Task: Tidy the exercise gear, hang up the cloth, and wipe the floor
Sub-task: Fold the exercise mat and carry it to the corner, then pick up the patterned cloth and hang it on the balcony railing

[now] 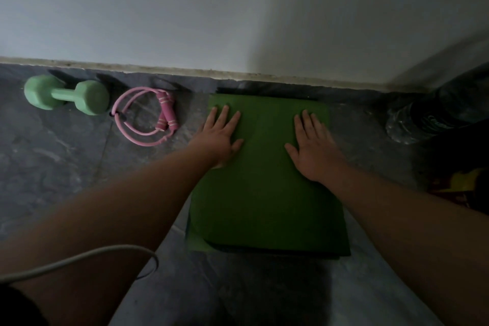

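Observation:
A folded green exercise mat (267,188) lies flat on the dark stone floor, its far edge close to the wall. My left hand (221,136) rests palm down on its far left part, fingers spread. My right hand (312,147) lies flat on its far right part, fingers apart. Neither hand grips anything. To the left, a pink skipping rope (144,116) is coiled on the floor beside a light green dumbbell (66,94), both near the wall.
A pale wall (238,8) with a skirting strip runs across the back. A clear plastic bottle (412,122) lies on the floor at the right, with a yellow object (460,182) below it. A grey cable (79,257) loops over my left forearm.

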Available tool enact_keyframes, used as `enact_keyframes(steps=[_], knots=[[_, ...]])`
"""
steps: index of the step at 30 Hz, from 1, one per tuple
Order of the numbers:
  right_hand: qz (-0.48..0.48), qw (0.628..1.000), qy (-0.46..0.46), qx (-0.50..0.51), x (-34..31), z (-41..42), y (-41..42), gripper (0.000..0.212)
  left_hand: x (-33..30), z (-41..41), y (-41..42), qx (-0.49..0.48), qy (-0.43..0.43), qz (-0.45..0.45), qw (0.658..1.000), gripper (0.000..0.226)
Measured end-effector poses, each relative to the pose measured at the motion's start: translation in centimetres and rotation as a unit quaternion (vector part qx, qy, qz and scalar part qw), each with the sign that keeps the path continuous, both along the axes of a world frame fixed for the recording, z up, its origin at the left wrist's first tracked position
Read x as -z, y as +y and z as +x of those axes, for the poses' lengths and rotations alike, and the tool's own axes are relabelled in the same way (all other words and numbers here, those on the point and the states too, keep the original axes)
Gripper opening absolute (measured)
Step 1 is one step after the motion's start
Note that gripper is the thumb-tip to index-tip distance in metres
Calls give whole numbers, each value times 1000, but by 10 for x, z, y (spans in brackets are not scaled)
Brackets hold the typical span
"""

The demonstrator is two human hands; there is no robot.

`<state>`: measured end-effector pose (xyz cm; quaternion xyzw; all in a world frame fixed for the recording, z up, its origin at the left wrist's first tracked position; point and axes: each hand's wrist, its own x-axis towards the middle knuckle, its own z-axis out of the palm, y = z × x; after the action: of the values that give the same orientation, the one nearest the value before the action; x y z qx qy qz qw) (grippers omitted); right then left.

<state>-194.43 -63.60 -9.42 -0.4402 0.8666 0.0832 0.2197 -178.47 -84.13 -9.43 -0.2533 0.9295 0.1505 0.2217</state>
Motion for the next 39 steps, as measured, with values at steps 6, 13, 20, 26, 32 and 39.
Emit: enact_keyframes(steps=[6, 13, 20, 26, 32, 39], knots=[[-56, 997, 49, -12, -12, 19, 15, 74, -8, 8, 23, -16, 35, -45, 998, 73], [-92, 992, 47, -68, -13, 81, 99, 75, -1, 90, 87, 81, 114, -24, 990, 72], [-56, 993, 35, -98, -11, 110, 129, 82, 5, 133, 115, 158, 128, -50, 978, 69], [-59, 993, 30, -98, -3, 113, 131, 80, 12, 134, 116, 168, 115, -62, 977, 72], [-47, 994, 25, -92, 9, 112, 128, 82, 20, 129, 117, 178, 111, -84, 974, 75], [13, 998, -13, -64, -26, 113, 116, 79, -7, 122, 126, 133, 24, -37, 990, 71]])
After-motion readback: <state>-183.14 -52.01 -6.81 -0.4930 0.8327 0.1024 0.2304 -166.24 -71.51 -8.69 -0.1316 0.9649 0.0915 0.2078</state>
